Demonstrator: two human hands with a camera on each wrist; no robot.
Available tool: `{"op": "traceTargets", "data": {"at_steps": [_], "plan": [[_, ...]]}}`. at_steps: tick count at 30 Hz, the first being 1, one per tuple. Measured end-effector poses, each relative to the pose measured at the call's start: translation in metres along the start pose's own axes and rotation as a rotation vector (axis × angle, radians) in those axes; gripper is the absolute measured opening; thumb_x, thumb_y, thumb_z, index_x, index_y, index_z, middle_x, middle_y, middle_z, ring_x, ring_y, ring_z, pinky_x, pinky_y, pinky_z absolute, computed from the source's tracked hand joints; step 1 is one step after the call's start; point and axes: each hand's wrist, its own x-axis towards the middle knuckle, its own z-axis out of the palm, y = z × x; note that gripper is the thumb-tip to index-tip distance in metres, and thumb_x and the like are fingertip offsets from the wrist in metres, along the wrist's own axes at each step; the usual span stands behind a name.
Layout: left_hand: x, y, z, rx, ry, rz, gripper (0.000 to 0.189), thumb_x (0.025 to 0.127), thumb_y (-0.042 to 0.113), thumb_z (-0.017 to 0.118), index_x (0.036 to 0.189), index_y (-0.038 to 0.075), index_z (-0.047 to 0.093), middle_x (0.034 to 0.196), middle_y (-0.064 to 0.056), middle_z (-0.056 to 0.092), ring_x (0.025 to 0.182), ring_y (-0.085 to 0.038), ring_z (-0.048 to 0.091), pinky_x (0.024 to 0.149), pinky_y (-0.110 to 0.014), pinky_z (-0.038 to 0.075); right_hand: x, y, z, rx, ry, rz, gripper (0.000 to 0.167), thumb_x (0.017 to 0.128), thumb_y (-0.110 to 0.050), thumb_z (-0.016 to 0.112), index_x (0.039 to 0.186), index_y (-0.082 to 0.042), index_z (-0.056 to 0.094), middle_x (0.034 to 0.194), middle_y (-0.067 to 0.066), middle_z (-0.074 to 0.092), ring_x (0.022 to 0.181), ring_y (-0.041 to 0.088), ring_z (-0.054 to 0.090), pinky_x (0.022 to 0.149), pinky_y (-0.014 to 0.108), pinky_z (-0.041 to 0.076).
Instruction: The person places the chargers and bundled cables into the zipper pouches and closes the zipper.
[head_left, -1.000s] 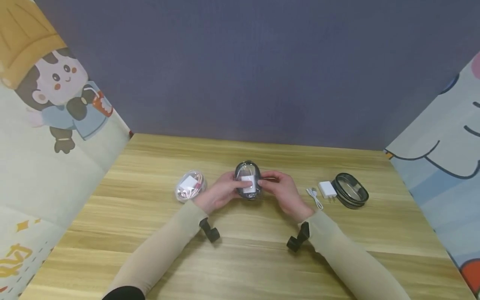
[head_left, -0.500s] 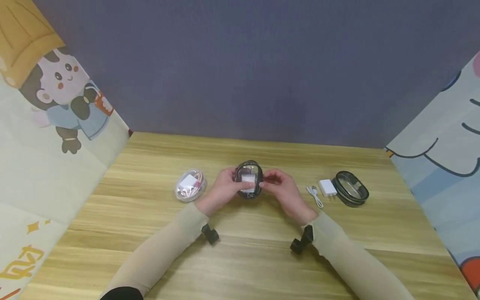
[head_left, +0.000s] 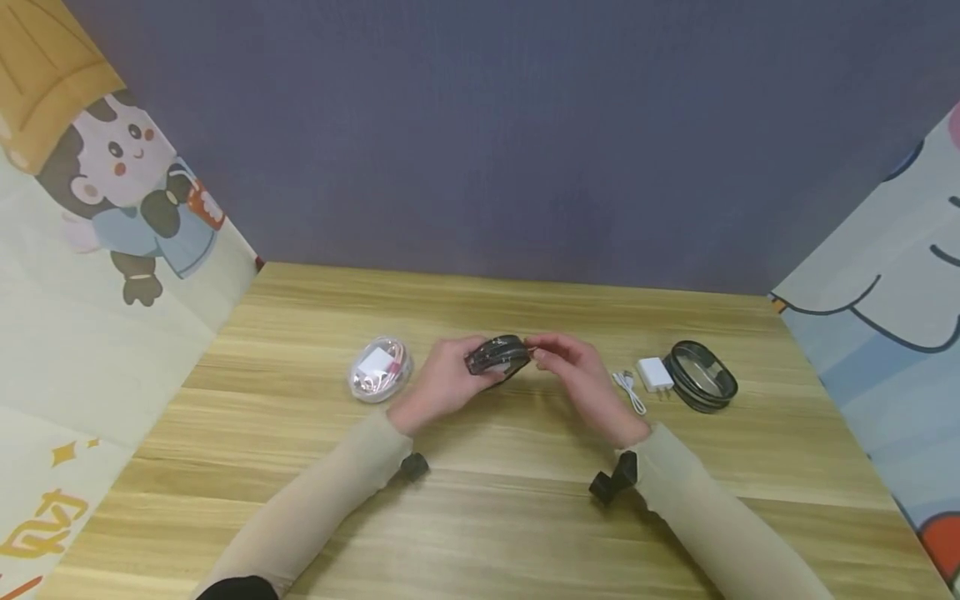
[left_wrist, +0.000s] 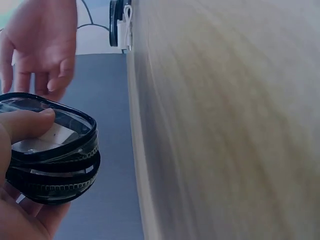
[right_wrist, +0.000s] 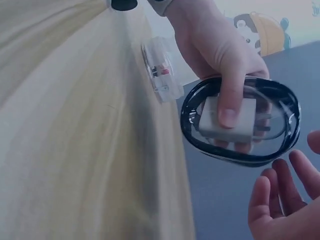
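Observation:
My left hand [head_left: 442, 375] grips a clear oval pouch [head_left: 498, 353] with black trim, thumb on its clear face and fingers beneath. Inside the pouch, a white charger plug [right_wrist: 227, 119] and a pale cable show through in the right wrist view. Along the pouch's side, two rows of zipper teeth [left_wrist: 75, 157] stand apart with a gap between them in the left wrist view. Close to the pouch's right end is my right hand [head_left: 573, 367]; its fingers are loosely bent, with thumb and fingertips apart in the right wrist view.
On the wooden table [head_left: 480, 517], a clear pouch [head_left: 380, 369] with a white charger lies to the left. To the right are a short white cable [head_left: 630, 392], a white charger plug [head_left: 655, 375] and another black-trimmed pouch [head_left: 702, 377]. A dark panel [head_left: 495, 142] stands behind.
The held pouch has tipped from face-up, so its black side now shows in the head view. My left hand has turned with it; my right wrist has shifted slightly right.

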Motion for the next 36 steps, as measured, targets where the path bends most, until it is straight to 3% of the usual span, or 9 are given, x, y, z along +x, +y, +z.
{"op": "traceTargets", "data": {"at_steps": [3,8,13,19,26,32,36], "plan": [[0.0,0.002,-0.002,0.053,-0.007,0.026,0.031,0.08,0.016,0.083,0.108,0.011,0.073,0.1,-0.001,0.075,0.086,-0.011,0.069,0.08,-0.027,0.057,-0.004,-0.012,0.004,-0.153,0.017,-0.136,0.025,0.095,-0.01,0.067,0.118,0.002,0.067,0.117,0.014,0.066,0.106,0.02,0.058,0.091,0.035,0.053],[0.001,0.004,-0.004,0.231,0.013,0.142,0.026,0.084,0.017,0.08,0.108,0.012,0.073,0.098,-0.001,0.075,0.084,-0.011,0.069,0.078,-0.024,0.057,-0.008,-0.023,0.016,-0.475,0.039,-0.46,0.022,0.086,-0.009,0.079,0.107,-0.006,0.074,0.1,0.005,0.063,0.088,0.024,0.056,0.078,0.037,0.051],[0.0,0.008,-0.004,0.364,0.056,0.237,0.029,0.084,0.015,0.079,0.113,0.012,0.073,0.101,-0.002,0.075,0.087,-0.014,0.069,0.08,-0.026,0.057,-0.006,-0.022,0.027,-0.656,0.049,-0.627,0.028,0.078,-0.016,0.087,0.102,-0.008,0.076,0.096,0.002,0.059,0.089,0.019,0.052,0.075,0.034,0.044],[-0.002,0.012,-0.004,0.411,0.087,0.268,0.037,0.081,0.008,0.081,0.116,0.014,0.072,0.109,-0.001,0.074,0.097,-0.017,0.069,0.088,-0.029,0.056,-0.006,-0.017,0.035,-0.781,0.108,-0.685,0.03,0.074,-0.021,0.09,0.096,-0.008,0.075,0.092,0.003,0.057,0.087,0.021,0.051,0.075,0.035,0.047],[-0.002,0.014,-0.002,0.44,0.107,0.338,0.039,0.077,0.002,0.081,0.114,0.012,0.072,0.108,0.0,0.074,0.097,-0.017,0.069,0.086,-0.027,0.057,-0.004,-0.016,0.037,-0.81,0.084,-0.747,0.021,0.074,-0.016,0.09,0.089,-0.008,0.076,0.09,0.003,0.056,0.086,0.022,0.051,0.075,0.034,0.048],[-0.002,0.013,-0.002,0.442,0.12,0.347,0.038,0.077,0.0,0.079,0.112,0.013,0.073,0.107,0.0,0.074,0.097,-0.017,0.069,0.085,-0.028,0.057,-0.006,-0.018,0.035,-0.782,0.072,-0.7,0.014,0.08,-0.009,0.083,0.089,-0.008,0.073,0.091,0.002,0.063,0.088,0.019,0.057,0.079,0.032,0.052],[-0.002,0.013,-0.004,0.43,0.126,0.355,0.038,0.078,-0.002,0.076,0.113,0.012,0.072,0.109,-0.002,0.074,0.098,-0.019,0.07,0.085,-0.029,0.058,-0.007,-0.02,0.032,-0.746,0.101,-0.655,0.013,0.081,0.0,0.078,0.091,-0.007,0.073,0.087,0.001,0.068,0.081,0.014,0.061,0.07,0.028,0.056]]}}
